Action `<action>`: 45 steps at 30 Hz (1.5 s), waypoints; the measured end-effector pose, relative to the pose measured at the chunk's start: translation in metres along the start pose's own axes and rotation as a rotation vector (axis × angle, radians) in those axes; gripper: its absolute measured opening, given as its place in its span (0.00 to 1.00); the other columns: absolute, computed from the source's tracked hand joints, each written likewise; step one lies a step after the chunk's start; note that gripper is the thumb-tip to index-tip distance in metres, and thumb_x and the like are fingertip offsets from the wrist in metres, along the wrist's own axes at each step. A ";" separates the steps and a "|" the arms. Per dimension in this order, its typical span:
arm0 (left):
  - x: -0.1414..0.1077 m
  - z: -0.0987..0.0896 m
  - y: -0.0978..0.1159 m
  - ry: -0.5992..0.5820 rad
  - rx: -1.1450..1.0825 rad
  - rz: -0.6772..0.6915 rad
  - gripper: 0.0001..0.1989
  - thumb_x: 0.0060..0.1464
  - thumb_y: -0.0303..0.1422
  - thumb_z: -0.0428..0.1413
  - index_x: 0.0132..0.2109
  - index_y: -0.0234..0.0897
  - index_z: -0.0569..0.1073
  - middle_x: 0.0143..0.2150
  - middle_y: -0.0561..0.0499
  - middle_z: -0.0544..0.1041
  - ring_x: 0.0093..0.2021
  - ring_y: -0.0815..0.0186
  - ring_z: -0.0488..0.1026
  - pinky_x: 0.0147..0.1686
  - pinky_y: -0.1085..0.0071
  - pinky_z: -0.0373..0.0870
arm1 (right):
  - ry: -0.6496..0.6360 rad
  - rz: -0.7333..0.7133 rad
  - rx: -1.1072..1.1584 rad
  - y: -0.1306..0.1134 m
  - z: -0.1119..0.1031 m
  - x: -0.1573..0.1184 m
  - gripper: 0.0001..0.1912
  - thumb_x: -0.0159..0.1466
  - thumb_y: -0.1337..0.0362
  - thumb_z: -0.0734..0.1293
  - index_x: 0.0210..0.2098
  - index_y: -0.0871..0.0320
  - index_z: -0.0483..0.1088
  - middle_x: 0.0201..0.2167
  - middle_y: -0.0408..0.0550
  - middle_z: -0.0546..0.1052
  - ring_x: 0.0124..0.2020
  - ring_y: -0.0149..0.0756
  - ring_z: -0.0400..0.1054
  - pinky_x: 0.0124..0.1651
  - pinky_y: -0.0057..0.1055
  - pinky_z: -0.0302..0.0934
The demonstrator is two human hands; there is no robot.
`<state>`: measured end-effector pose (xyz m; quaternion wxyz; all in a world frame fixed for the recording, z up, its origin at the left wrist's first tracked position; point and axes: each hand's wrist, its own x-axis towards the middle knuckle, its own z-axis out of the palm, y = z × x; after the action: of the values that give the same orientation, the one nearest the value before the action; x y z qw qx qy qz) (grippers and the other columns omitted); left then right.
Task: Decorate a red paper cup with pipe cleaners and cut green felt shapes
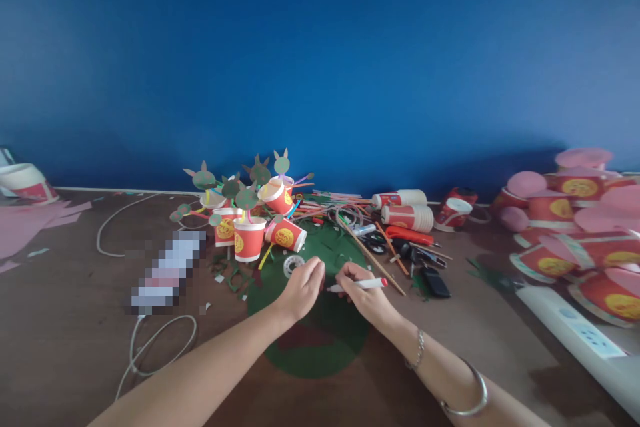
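A slim, smooth white marker (369,283) with a red end sits clamped in the curled fingers of a person's right hand (373,303), above a matte, rounded sheet of green paper (320,360) on a dark brown surface (225,373). The barrel lies nearly level across the fingers, its pale, tapered end pointing toward the left hand (303,288) and its red end jutting out to the right. The left hand's fingers are folded together just beside that tapered end; whether they grip anything cannot be told. A chain bracelet (419,348) and a polished metal bangle (477,395) circle the right forearm. Near the left hand rests a pale plastic ring (293,265), and behind it stand and lean red-and-white paper cups (249,245) topped with flat green paper heads (204,177), some with pointed ears. More ribbed white-rimmed cups (407,217) lie nested on their sides beyond the right hand.
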<state>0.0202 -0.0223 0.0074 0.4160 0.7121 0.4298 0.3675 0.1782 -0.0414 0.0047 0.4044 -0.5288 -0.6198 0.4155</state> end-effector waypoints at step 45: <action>0.005 0.001 -0.004 -0.002 -0.290 -0.108 0.22 0.59 0.47 0.40 0.23 0.39 0.57 0.12 0.60 0.55 0.13 0.73 0.53 0.15 0.75 0.51 | -0.153 0.077 -0.006 -0.002 0.005 -0.008 0.12 0.53 0.65 0.64 0.17 0.57 0.57 0.12 0.40 0.68 0.15 0.30 0.66 0.17 0.21 0.50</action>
<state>0.0214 -0.0163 0.0040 0.5339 0.6210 0.4094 0.4020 0.1736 -0.0495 0.0042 0.3380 -0.5202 -0.6293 0.4681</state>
